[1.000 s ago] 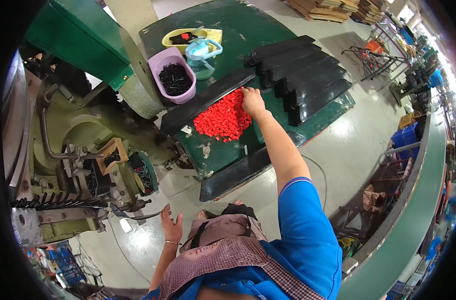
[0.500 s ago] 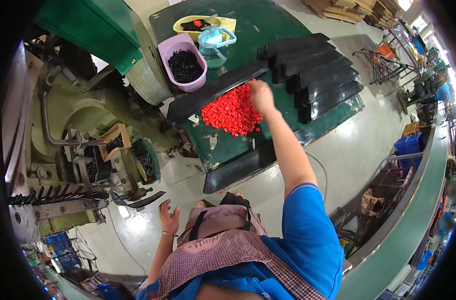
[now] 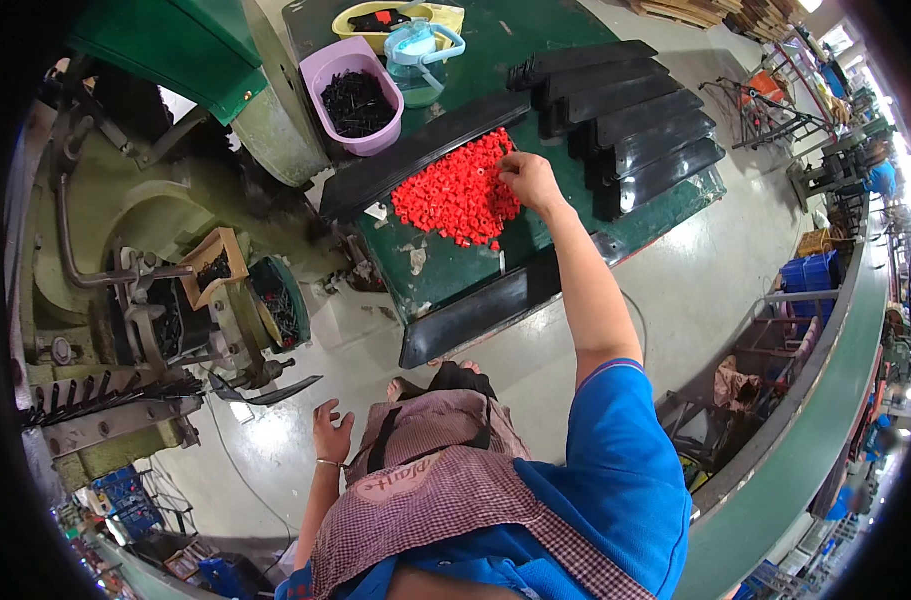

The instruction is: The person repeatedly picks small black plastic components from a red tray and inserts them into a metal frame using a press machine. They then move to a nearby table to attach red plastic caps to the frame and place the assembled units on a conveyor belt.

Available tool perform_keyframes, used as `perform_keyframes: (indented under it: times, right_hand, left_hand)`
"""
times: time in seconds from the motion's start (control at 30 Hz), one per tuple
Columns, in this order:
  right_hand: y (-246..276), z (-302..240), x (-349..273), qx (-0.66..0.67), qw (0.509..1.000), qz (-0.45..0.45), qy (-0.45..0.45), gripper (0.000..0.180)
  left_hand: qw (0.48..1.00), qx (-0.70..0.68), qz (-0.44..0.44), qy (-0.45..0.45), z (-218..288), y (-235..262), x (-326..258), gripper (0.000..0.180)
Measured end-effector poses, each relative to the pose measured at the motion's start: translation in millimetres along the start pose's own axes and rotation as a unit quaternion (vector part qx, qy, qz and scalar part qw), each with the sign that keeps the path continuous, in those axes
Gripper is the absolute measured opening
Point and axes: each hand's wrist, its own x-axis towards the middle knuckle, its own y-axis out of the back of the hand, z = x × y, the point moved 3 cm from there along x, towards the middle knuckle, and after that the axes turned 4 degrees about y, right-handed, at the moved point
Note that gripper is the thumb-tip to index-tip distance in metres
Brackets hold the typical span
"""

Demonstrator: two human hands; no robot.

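A heap of small red plastic pieces (image 3: 450,195) lies spread on the green tabletop (image 3: 400,290). At the heap's right edge is my right hand (image 3: 530,182), its fingertips pinched together at the pieces; what lies between them is hidden. Low at my left side, my left hand (image 3: 332,432) hangs with curled fingers apart, holding nothing. Long black bars fence the heap: one black bar (image 3: 425,150) behind it and a front black bar (image 3: 485,318) along the near table edge. Several black bent plates (image 3: 630,120) lie overlapped on the right of the table.
A purple tub (image 3: 391,130) of black pins, a light-blue jug (image 3: 415,75) and a yellow basin (image 3: 445,18) stand at the back left. A green machine (image 3: 165,230) with a wooden box (image 3: 237,262) fills the left side. A curved black blade (image 3: 285,390) juts out near my left hand.
My right hand has moved nearer along the heap's right edge, its fingers now drawn together in a pinch. The whole view has shifted slightly; my left hand stays about where it was.
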Motion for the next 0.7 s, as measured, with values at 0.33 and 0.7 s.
perform_keyframes:
  times: [0.33, 0.7]
  right_hand:
    - [-19, -34, -14, -0.127, 0.988, 0.019, 0.085, 0.021]
    - [-2, -2, -13, -0.047, 0.994, 0.094, -0.008, 0.016]
  left_hand:
    - [1.0, 0.012, -0.008, 0.025, -26, 2, -7, 0.042]
    - [0.999, 0.011, -0.025, 0.031, -32, -4, -7, 0.038]
